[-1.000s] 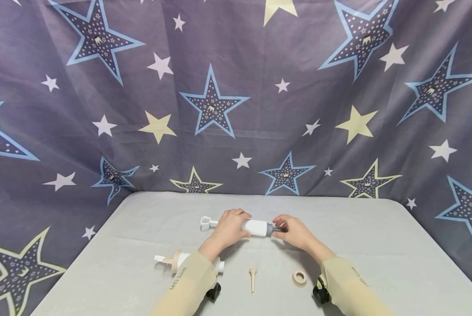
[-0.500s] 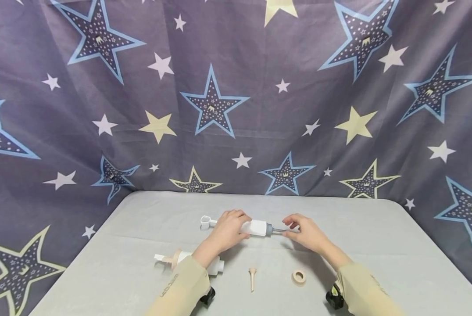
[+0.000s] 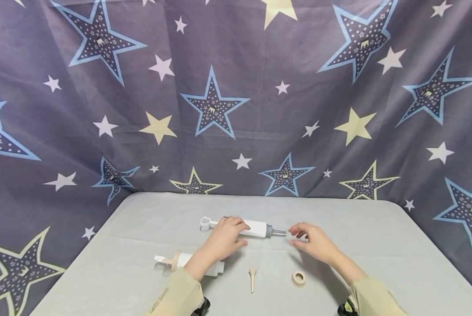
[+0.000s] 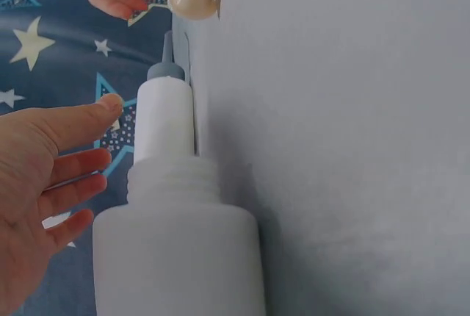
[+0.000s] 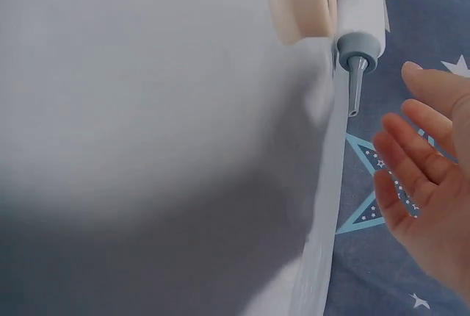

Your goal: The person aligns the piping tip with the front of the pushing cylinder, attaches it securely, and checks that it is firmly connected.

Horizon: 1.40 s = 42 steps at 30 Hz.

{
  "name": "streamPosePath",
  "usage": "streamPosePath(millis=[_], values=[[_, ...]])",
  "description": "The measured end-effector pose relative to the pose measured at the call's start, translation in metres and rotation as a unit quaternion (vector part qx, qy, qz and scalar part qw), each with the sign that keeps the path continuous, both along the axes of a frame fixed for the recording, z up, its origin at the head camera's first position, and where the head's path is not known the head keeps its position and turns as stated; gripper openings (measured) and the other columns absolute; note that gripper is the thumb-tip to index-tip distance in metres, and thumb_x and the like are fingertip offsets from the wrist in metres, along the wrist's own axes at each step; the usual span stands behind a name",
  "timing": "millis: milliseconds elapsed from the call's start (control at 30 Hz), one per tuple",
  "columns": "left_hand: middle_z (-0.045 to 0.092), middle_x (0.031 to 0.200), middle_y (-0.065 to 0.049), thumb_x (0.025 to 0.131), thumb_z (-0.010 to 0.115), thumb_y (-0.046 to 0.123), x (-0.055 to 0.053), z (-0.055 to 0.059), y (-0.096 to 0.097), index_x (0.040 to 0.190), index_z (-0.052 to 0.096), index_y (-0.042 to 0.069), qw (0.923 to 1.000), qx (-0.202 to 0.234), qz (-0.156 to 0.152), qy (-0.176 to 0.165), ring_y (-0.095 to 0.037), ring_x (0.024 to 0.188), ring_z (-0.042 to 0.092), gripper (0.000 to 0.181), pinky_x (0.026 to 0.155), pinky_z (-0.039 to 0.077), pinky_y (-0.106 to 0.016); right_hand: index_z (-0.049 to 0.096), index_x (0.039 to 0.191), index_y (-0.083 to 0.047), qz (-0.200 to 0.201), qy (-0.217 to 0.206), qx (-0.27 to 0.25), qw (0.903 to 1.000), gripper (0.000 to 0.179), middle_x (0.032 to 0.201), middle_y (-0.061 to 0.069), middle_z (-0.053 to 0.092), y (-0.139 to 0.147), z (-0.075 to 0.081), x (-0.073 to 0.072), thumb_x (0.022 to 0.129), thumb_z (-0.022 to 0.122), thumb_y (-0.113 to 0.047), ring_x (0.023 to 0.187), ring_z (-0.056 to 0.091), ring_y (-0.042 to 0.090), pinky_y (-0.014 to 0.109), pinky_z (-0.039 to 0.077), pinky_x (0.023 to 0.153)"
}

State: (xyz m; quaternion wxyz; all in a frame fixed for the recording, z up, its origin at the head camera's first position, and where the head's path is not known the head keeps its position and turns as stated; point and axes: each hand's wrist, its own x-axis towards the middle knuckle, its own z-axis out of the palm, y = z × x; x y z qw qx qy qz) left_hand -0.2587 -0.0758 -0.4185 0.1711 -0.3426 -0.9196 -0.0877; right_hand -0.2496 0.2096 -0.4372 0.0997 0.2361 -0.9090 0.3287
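Head view: white bottle (image 3: 184, 260) is laid on its side at left on the table (image 3: 121, 272), partly hidden. Left hand (image 3: 222, 239) is held over the syringe (image 3: 255, 228), fingers relaxed and spread; contact cannot be told. Syringe is laid mid-table, grey tip (image 3: 278, 232) pointed right. Peg (image 3: 252, 280) and ring (image 3: 299, 284) are seen nearer. Right hand (image 3: 315, 239) is held just beside the tip, fingers loosely bent and parted.
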Motion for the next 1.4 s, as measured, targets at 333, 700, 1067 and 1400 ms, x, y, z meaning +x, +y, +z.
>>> streamPosePath(millis=[333,700,1067,1400], values=[[0.062,0.106,0.005,0.078,0.068,0.032,0.014,-0.002,0.003,0.109,0.064,0.019,0.9997,-0.012,-0.016,-0.013,-0.015,0.100,0.056,0.033,0.091,0.040,-0.035,0.063,0.099,-0.007,0.022,-0.007,-0.001,0.9997,0.025,0.092,0.001,0.064,0.007,-0.003,0.017,0.077,0.069,-0.018,0.081,0.061,0.016,0.031,0.049,0.069],[0.061,0.104,0.006,0.077,0.069,0.032,0.026,-0.008,0.006,0.105,0.065,0.020,0.9988,-0.017,-0.043,-0.019,-0.015,0.101,0.056,0.030,0.090,0.042,-0.033,0.062,0.099,-0.007,0.056,-0.035,-0.006,0.9978,0.027,0.093,0.003,0.064,0.009,-0.006,0.031,0.079,0.069,-0.023,0.082,0.060,0.016,0.030,0.050,0.072],[0.062,0.100,0.009,0.076,0.070,0.032,0.035,-0.009,0.008,0.101,0.066,0.022,0.9973,-0.020,-0.069,-0.017,-0.011,0.096,0.057,0.028,0.086,0.042,-0.029,0.063,0.098,-0.010,0.064,-0.055,0.002,0.9964,0.025,0.092,-0.001,0.064,0.008,-0.008,0.040,0.079,0.068,-0.025,0.080,0.058,0.013,0.027,0.048,0.070],[0.063,0.096,0.013,0.075,0.069,0.036,0.039,-0.008,0.007,0.099,0.068,0.024,0.9930,-0.035,-0.095,-0.060,-0.004,0.091,0.057,0.027,0.083,0.040,-0.023,0.063,0.097,-0.011,0.083,-0.079,0.006,0.9934,0.026,0.093,-0.002,0.064,0.009,-0.008,0.047,0.078,0.069,-0.027,0.085,0.059,0.011,0.029,0.049,0.077]])
